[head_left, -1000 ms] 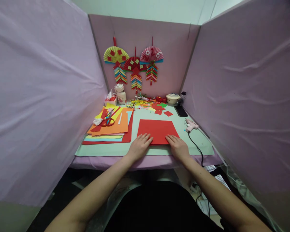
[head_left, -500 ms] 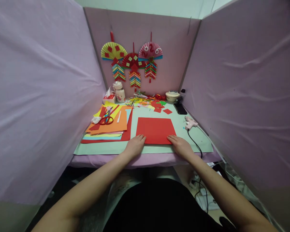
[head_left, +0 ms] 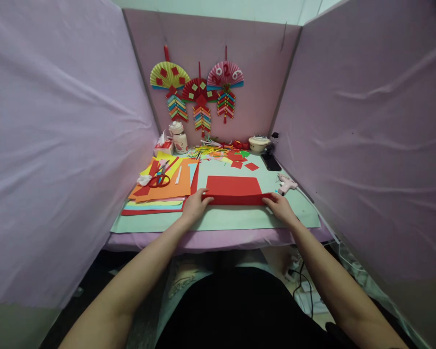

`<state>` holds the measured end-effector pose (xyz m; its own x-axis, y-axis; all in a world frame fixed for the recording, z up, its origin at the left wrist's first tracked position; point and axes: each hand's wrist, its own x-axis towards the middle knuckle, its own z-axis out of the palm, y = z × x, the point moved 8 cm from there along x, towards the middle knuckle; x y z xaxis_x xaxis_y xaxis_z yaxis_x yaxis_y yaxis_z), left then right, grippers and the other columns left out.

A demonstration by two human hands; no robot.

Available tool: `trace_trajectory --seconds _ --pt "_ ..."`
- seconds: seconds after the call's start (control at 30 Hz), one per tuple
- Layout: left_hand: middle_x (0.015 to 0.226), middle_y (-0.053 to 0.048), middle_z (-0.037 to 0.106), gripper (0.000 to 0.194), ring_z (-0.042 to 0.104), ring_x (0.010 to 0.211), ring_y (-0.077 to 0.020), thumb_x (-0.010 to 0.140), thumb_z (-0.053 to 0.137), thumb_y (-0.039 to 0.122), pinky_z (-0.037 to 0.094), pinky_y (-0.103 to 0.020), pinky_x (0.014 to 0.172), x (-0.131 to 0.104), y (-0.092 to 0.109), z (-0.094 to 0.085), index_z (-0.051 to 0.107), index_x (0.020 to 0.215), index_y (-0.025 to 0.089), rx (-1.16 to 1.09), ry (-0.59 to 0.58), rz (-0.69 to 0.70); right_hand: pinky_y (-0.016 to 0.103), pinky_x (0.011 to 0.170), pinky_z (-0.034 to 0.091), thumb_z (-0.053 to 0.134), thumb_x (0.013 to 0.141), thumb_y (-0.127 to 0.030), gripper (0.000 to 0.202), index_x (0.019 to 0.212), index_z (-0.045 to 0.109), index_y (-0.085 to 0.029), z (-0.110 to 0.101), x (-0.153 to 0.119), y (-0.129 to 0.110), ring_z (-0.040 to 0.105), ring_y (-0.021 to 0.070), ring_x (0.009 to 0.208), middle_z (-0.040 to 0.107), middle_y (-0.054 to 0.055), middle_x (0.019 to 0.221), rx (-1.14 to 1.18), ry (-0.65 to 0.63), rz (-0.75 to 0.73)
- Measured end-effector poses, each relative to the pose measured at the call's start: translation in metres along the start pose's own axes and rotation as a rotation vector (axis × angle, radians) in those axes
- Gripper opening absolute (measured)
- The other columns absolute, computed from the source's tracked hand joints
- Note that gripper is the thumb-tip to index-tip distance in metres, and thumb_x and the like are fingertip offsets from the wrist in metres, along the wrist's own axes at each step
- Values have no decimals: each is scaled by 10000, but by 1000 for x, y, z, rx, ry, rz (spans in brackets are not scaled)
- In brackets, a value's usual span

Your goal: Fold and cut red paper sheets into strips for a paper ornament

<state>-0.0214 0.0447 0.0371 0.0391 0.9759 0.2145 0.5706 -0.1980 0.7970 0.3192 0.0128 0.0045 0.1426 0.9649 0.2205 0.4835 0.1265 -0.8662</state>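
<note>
A sheet of red paper (head_left: 234, 185) lies on the pale green table cover in front of me. Its near edge is lifted and bent up, making a darker strip along the front. My left hand (head_left: 195, 206) pinches the left end of that raised edge between thumb and fingers. At the right end, my right hand (head_left: 280, 207) grips the same edge in a similar pinch. The far part of the sheet rests flat.
Stacked coloured paper (head_left: 163, 194) is at left, with red-handled scissors (head_left: 160, 181) and a white pen (head_left: 178, 175) on top. A glue gun (head_left: 287, 184) and a phone (head_left: 271, 163) lie at right. Paper scraps (head_left: 218, 152) cover the back, below hanging fan decorations (head_left: 202, 92).
Both hands have moved forward and slightly apart. The red sheet's near edge, flat on the table before, is now raised and bent upward between them.
</note>
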Motion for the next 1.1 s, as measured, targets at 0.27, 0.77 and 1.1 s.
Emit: trace_trajectory --seconds 0.27,0.77,1.1 --pt "1114 -201 666 505 606 1068 -342 789 672 465 430 -373 852 36 -2 13 587 1159 132 211 -37 -155 292 639 423 592 728 -507 367 797 641 -149 1 22 6 589 193 676 689 61 745 -97 113 156" --pt "1215 -186 632 473 575 1163 -319 902 528 446 439 -367 902 46 -2 29 474 1261 142 483 -138 -200 305 635 384 561 776 -456 509 1184 547 -152 6 29 7 555 211 652 577 -1 659 -268 170 194" --pt "1226 -189 572 342 538 1162 -307 919 520 290 423 -423 943 33 40 17 551 1218 127 634 136 198 309 658 389 513 860 -469 435 1128 666 -163 13 26 3 535 191 653 637 48 740 -320 211 76"
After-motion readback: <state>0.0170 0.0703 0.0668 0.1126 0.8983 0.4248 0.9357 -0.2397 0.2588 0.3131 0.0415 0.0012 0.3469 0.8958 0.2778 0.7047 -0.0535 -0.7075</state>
